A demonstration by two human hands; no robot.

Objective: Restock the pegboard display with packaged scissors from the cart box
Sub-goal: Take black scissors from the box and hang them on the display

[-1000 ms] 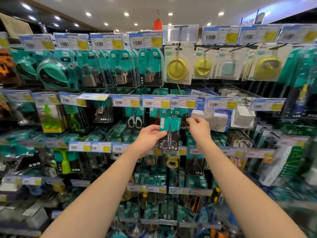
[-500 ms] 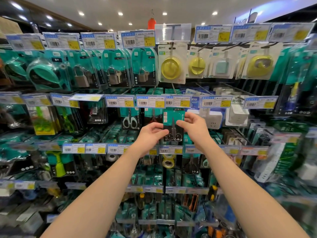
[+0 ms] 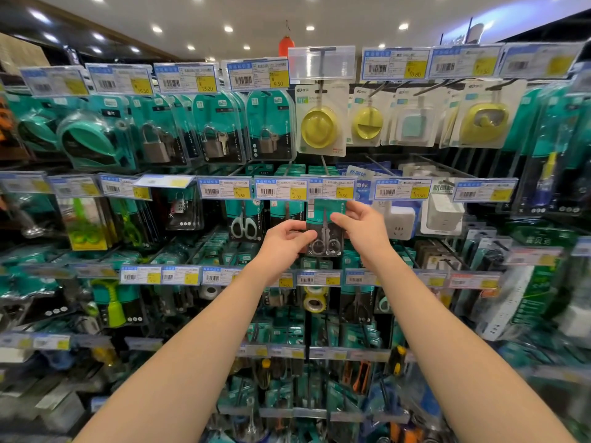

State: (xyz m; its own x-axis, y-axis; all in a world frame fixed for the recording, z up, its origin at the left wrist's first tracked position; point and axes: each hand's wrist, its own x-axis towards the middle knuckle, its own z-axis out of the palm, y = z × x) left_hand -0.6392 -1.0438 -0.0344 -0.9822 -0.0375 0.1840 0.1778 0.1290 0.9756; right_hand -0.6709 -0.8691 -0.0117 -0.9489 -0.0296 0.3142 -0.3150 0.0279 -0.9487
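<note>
Head view: scissors pack (image 3: 324, 231) at frame centre, just under the middle-row price tag (image 3: 332, 188). It's a flat rectangular card, teal top and black bottom, with small steel scissors with round loops under glossy clear plastic. Left hand (image 3: 281, 243) has its fingers curled and pinches the pack's left edge. Right hand (image 3: 361, 228) pinches the upper right edge between thumb and bent fingers. Steel padlocks (image 3: 214, 145) in teal blister packs hang upper left, and round yellow hooks (image 3: 319, 126) on white cards hang above centre.

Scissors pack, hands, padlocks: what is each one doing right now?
scissors pack: upright, held between both hands just under a price tag.
left hand: grips the pack's left edge.
right hand: pinches its upper right edge.
padlocks: shackles closed, hanging in packs.
</note>
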